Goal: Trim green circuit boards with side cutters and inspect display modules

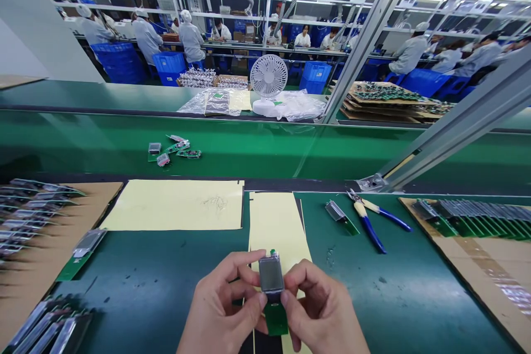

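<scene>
Between my two hands is a small green circuit board with a grey display (pixel 271 275), its screen facing up toward me. My left hand (pixel 232 301) grips its left edge with thumb and fingers. On the other side my right hand (pixel 317 307) pinches the right edge near the bottom of the display. Under the hands runs a strip of yellow paper (pixel 276 215). Ahead and to the right lies another display board (pixel 342 217), beside blue-handled cutting pliers (pixel 369 221).
Cardboard sheets with rows of display boards lie at left (pixel 89 207) and right (pixel 464 265). Yellow paper (pixel 174 204) holds thin wire scraps. A few boards (pixel 176 146) rest on the green conveyor belt (pixel 232 149). A metal post (pixel 369 33) and a white fan (pixel 269 76) stand beyond; people work behind.
</scene>
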A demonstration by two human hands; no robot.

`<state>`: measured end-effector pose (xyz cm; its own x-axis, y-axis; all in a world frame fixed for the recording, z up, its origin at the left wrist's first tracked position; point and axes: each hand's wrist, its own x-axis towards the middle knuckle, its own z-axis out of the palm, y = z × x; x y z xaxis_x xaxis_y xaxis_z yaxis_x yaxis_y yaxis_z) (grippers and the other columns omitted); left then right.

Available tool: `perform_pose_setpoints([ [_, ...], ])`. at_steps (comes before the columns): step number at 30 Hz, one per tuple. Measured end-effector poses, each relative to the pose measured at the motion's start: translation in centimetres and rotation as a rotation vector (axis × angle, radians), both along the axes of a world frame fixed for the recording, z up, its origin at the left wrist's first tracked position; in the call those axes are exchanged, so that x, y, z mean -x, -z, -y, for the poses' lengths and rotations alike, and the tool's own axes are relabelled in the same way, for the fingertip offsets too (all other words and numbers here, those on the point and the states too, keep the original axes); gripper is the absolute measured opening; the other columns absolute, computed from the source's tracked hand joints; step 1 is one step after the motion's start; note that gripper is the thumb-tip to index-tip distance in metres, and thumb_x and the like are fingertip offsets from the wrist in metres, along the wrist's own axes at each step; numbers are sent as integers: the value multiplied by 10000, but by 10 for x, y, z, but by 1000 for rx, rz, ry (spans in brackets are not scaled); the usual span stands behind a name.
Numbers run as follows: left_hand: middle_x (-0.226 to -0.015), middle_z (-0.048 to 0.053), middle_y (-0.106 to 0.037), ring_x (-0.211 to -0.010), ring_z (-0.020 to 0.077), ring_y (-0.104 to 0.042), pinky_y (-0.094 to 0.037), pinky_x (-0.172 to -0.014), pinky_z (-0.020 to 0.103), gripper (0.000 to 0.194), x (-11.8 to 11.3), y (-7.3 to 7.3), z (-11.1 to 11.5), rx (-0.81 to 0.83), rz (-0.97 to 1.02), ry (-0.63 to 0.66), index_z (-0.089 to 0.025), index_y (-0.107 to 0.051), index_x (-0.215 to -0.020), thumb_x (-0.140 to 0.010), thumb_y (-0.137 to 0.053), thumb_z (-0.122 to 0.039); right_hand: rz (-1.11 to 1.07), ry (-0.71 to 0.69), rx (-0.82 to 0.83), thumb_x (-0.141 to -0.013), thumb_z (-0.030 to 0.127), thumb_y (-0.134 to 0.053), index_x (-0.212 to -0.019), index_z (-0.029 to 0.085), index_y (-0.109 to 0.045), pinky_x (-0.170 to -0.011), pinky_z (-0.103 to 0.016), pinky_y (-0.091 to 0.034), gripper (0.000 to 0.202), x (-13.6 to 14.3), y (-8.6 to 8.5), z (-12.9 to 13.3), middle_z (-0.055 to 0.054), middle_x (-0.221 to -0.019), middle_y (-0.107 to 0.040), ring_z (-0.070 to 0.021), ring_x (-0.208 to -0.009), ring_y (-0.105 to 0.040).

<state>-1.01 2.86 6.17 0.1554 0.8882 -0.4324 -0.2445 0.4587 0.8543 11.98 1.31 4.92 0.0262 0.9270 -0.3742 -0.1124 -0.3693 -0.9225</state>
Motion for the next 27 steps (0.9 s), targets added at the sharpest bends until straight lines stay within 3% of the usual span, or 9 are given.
perform_pose_setpoints([
  [8,-764,-52,-457,-639,115,-527,-493,-556,245,372,-3,6,0,5,78,98,-317,-564,-953,-624,-709,-414,-120,46,-9,-654,516,-649,-691,175,-493,-387,-189,-413,377,3,4,-1,45,-598,-467,-59,-437,-422],
  [15,-752,-46,-463,-691,120,-511,-465,-573,216,335,0,7,1,-45,78,43,-327,-570,-928,-634,-726,-361,-177,10,-42,-652,479,-687,-738,195,-492,-395,-167,-359,355,6,3,2,46,-641,-465,-55,-483,-390],
  [21,-710,-55,-459,-611,104,-513,-475,-547,224,269,1,8,4,27,153,-8,-319,-632,-880,-633,-738,-314,-281,59,-6,-636,416,-717,-665,195,-483,-385,-155,-341,324,7,7,4,60,-624,-433,-39,-458,-351],
  [27,-739,-37,-483,-644,134,-528,-492,-536,254,320,3,7,0,60,202,60,-318,-614,-963,-661,-717,-293,-339,0,27,-674,416,-694,-722,199,-497,-392,-166,-380,297,3,6,3,44,-654,-495,-40,-445,-389],
])
